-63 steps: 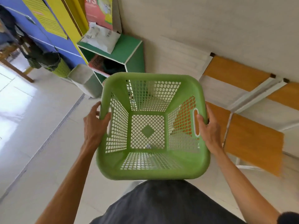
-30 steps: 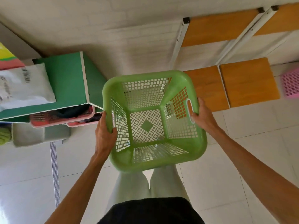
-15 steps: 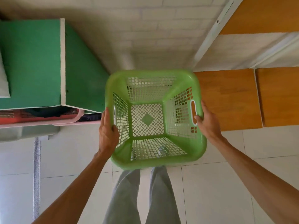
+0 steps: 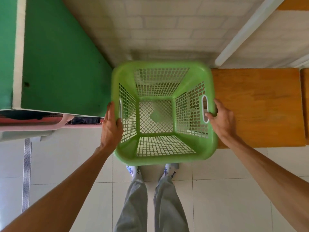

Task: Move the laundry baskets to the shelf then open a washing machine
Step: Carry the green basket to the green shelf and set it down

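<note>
An empty green lattice laundry basket [image 4: 164, 154] hangs low in front of my legs, seen from straight above. My left hand [image 4: 111, 126] grips its left handle slot and my right hand [image 4: 220, 118] grips the right one. The basket sits in the gap between a green shelf unit [image 4: 63, 64] on the left and a wooden bench [image 4: 257, 106] on the right, close to the brick wall. I cannot tell whether its bottom touches the floor.
Pink baskets [image 4: 50, 126] with dark clothes poke out of the green shelf unit at floor level. A white bench leg [image 4: 242, 32] slants along the wall. A floor drain strip [image 4: 26, 173] runs down the left. My feet stand on pale tiles just behind the basket.
I have walked up to the wall and bent over, so the view now looks straight down. The basket has dropped lower, into the gap between shelf unit and bench. Both hands keep their grip.
</note>
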